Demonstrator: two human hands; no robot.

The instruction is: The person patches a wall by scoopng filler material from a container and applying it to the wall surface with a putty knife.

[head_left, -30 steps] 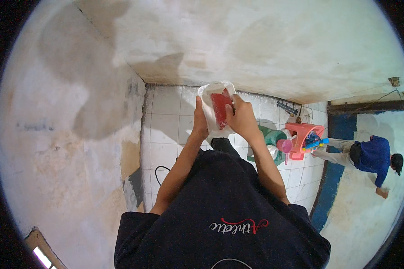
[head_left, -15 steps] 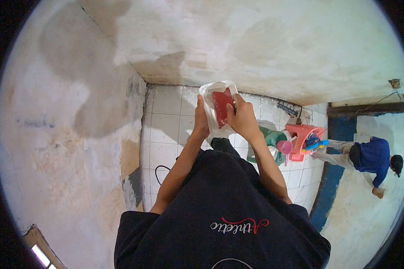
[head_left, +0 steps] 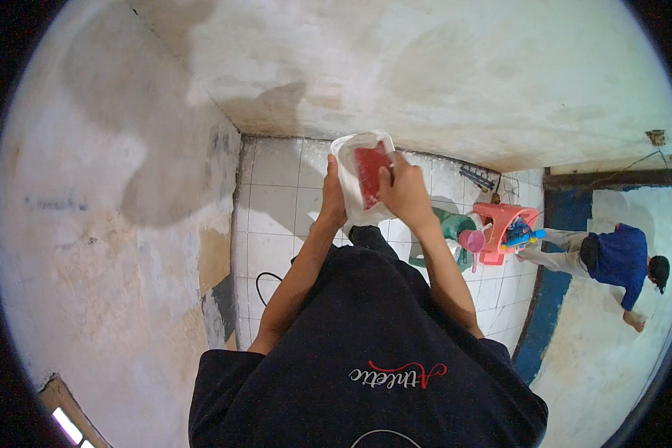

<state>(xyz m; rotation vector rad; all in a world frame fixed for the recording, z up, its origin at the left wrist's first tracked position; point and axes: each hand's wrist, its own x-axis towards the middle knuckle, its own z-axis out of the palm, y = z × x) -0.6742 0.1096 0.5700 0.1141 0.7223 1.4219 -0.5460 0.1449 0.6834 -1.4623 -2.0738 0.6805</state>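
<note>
My left hand (head_left: 334, 200) grips the side of a white plastic tub (head_left: 348, 183), held up in front of my body. Whitish paste coats the tub's inner walls. A flat red putty spreader (head_left: 370, 170) is in my right hand (head_left: 406, 193), thumb pressed on its face. Its blade lies tilted over the tub's opening, with pale smears on its surface. Whether the lower edge touches the paste I cannot tell. The spreader and my fingers look slightly blurred.
Right of me are a green container (head_left: 453, 222), a pink dipper (head_left: 472, 240) and a pink plastic stool (head_left: 509, 220) with blue items. Dark strips (head_left: 476, 179) lie by the far wall. A person in blue (head_left: 618, 257) works at the right wall. A black cable (head_left: 260, 282) loops left.
The red spreader has shifted slightly within the tub's opening, and my right hand has moved with it. My left hand keeps its hold on the tub.
</note>
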